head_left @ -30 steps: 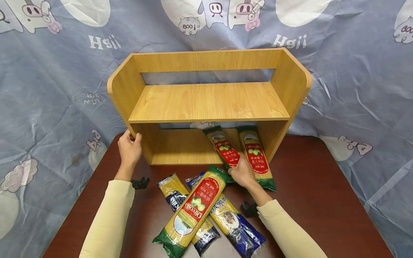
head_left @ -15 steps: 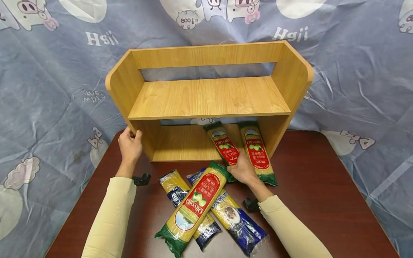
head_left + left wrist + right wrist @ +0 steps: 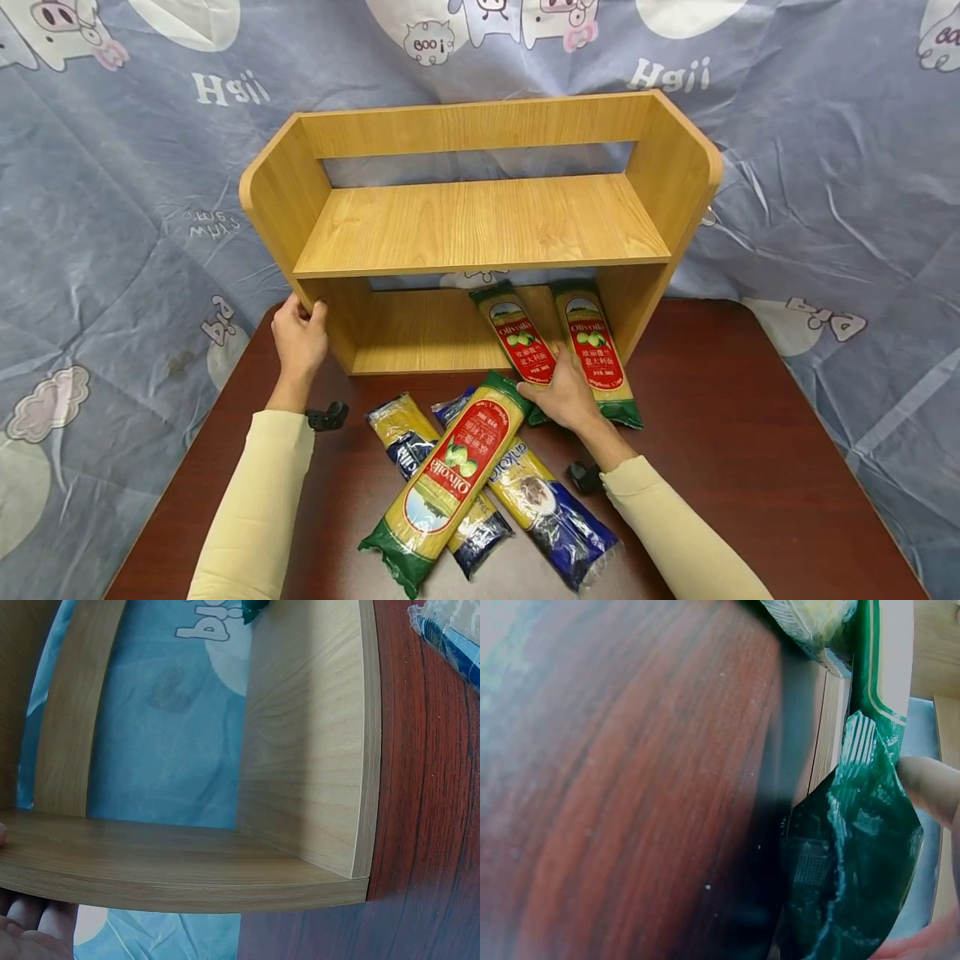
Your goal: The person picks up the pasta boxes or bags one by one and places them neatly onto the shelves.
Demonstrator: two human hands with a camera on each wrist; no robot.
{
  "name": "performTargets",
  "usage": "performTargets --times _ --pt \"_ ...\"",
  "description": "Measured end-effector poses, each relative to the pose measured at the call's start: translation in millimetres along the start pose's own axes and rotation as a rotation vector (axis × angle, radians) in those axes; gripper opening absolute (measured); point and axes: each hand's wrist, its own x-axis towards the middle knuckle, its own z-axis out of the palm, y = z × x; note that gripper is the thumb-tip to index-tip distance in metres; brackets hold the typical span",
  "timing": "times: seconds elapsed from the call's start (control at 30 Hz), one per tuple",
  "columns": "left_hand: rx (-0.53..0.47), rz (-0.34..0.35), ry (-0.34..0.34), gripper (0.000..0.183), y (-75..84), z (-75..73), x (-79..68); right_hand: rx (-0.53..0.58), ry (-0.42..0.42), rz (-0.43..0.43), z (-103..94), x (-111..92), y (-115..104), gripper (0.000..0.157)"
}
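My left hand (image 3: 302, 340) grips the front edge of the left side panel of a wooden shelf (image 3: 487, 221); its thumb is on the inner side, and some fingers show at the lower left in the left wrist view. My right hand (image 3: 561, 390) holds the near end of a green-ended spaghetti pack (image 3: 521, 333), thumb and finger at its two edges. That pack slants into the lower compartment, its near end over the table. In the right wrist view its crinkled green end (image 3: 862, 847) lies between the fingers. A matching spaghetti pack (image 3: 592, 350) leans beside the right panel.
On the dark red table (image 3: 750, 467), a third green-ended spaghetti pack (image 3: 450, 483) lies across two blue-and-yellow pasta packs, one at left (image 3: 405, 433) and one at right (image 3: 551, 517). A patterned blue cloth (image 3: 135, 250) hangs behind the shelf.
The head view has shifted slightly. The right thumb and finger have spread a little wider at the pack's near end. The left hand keeps its grip on the panel, and the packs stay in place.
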Motion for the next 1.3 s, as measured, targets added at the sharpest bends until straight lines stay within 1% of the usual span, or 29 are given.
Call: performTargets --times 0.13,0.27,0.53,0.73,0.87,1.1,1.23,1.3 --pt "0.004 -0.002 0.000 0.019 -0.2 0.1 0.5 0.017 -0.012 0.006 -0.8 -3 0 0.117" --pt "0.005 -0.008 -0.003 0.018 -0.1 -0.1 1.1 0.016 -0.014 0.001 -3.1 -7 -1 0.120" --pt "0.000 -0.006 -0.006 0.020 2.0 -1.5 3.0 0.007 0.014 -0.046 -13.9 -12 -8 0.124" --pt "-0.017 -0.016 -0.020 0.022 1.7 -0.8 2.0 0.026 0.001 -0.067 -21.3 -19 -15 0.128" --pt "-0.018 -0.015 -0.018 0.021 0.0 0.1 1.5 0.032 -0.010 -0.078 -24.4 -25 -21 0.129" --pt "-0.002 -0.006 -0.007 0.019 -1.6 1.1 1.9 0.001 -0.040 -0.153 -30.9 -34 -31 0.129" --pt "0.006 -0.002 -0.006 0.019 -1.5 0.4 2.3 -0.032 -0.086 -0.201 -36.0 -38 -37 0.129" --pt "0.007 0.000 -0.005 0.019 -1.3 0.0 2.2 -0.040 -0.115 -0.243 -38.4 -40 -39 0.128"
